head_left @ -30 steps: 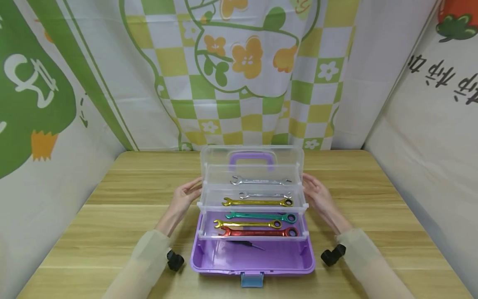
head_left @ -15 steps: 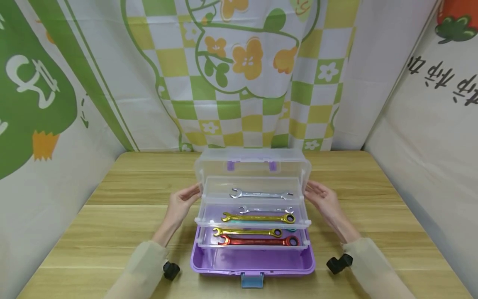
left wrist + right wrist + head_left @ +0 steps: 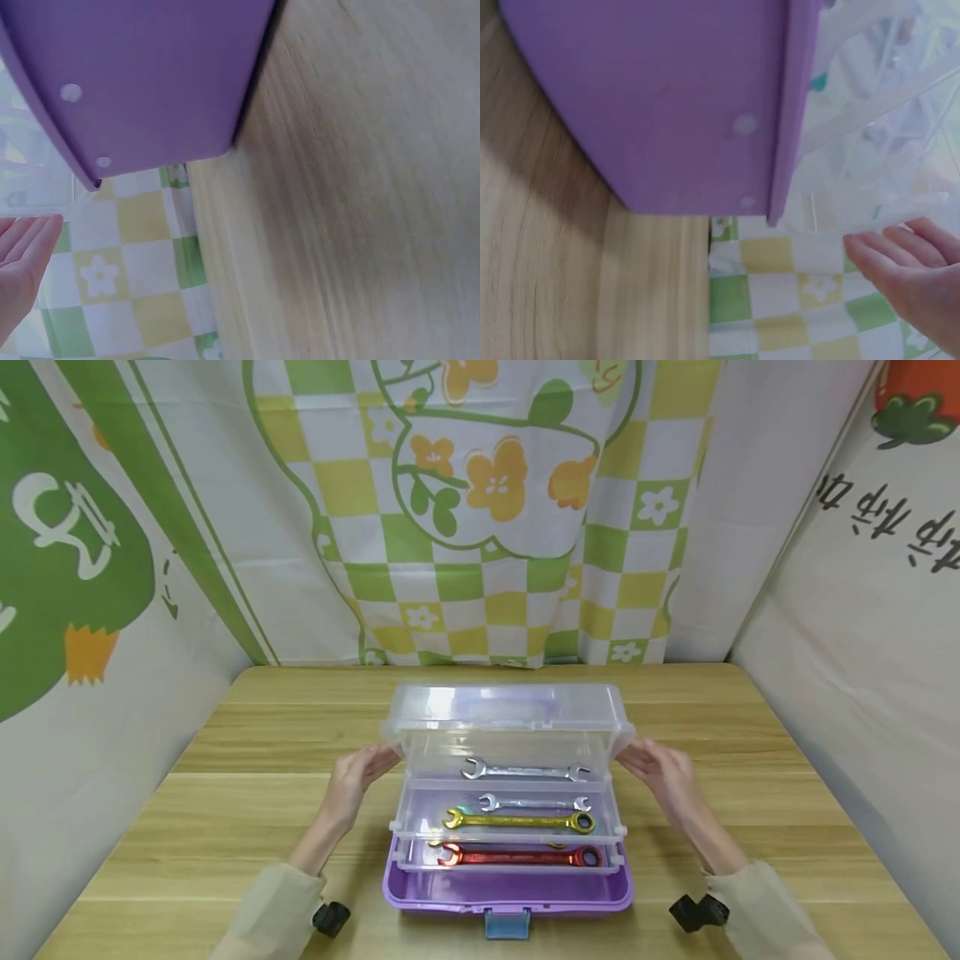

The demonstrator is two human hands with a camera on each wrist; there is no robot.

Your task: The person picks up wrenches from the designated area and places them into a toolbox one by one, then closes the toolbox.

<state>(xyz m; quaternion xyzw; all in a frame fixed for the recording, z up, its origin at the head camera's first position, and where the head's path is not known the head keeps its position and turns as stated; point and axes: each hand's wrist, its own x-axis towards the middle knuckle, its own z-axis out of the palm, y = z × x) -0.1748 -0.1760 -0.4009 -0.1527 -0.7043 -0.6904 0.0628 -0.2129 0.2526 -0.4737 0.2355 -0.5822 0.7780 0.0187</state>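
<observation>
A purple toolbox [image 3: 442, 889] stands on the table with its clear lid [image 3: 581, 706] tilted partway over stepped clear trays [image 3: 431, 833]. My left hand [image 3: 352, 781] touches the lid's left side; in the left wrist view, straight fingers [image 3: 34, 244] meet its edge. At the lid's right side is my right hand [image 3: 671, 785], whose extended fingers [image 3: 881, 255] press the edge in the right wrist view. The trays bear silver wrenches [image 3: 525, 772], a gold ratchet wrench [image 3: 517, 821] and a red one [image 3: 517, 857]. Another gold wrench is mostly hidden beneath the upper tray.
A blue latch [image 3: 507, 924] hangs down at the toolbox's front. The wooden table [image 3: 225, 827] extends on both sides. Behind it hangs a checkered curtain [image 3: 495, 585], with printed cloths at left and right.
The lid has swung forward and down from nearly upright, both hands moving with it. The trays have sunk into the base, covering the teal wrench and the dark-handled tool.
</observation>
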